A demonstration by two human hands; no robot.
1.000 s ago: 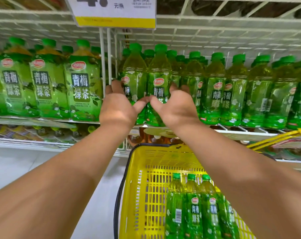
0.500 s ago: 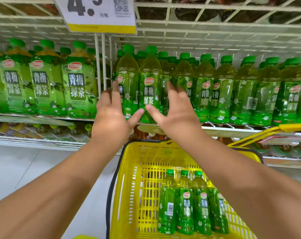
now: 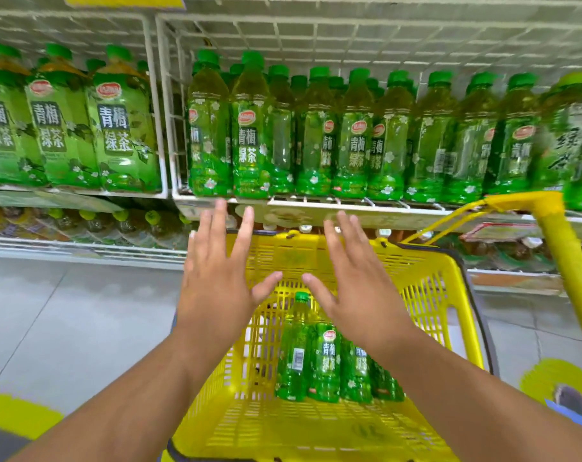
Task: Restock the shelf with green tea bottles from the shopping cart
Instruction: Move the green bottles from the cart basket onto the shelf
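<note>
Above the yellow shopping cart (image 3: 426,295), the left hand (image 3: 216,288) and right hand (image 3: 359,295) hover spread flat, holding nothing. Green tea bottles (image 3: 322,361) lie in the cart at 6 o'clock; more fill the wire shelf (image 3: 316,203) at 12.

A white wire shelf (image 3: 316,203) is seen carrying a row of green tea bottles (image 3: 356,141), stood upright and packed side by side to its front edge. Larger green tea bottles (image 3: 119,128) are held in the bay to the left, behind a wire divider (image 3: 164,111). On the grey tiled floor (image 3: 66,311) below, a yellow shopping cart (image 3: 426,288) is stood.
</note>
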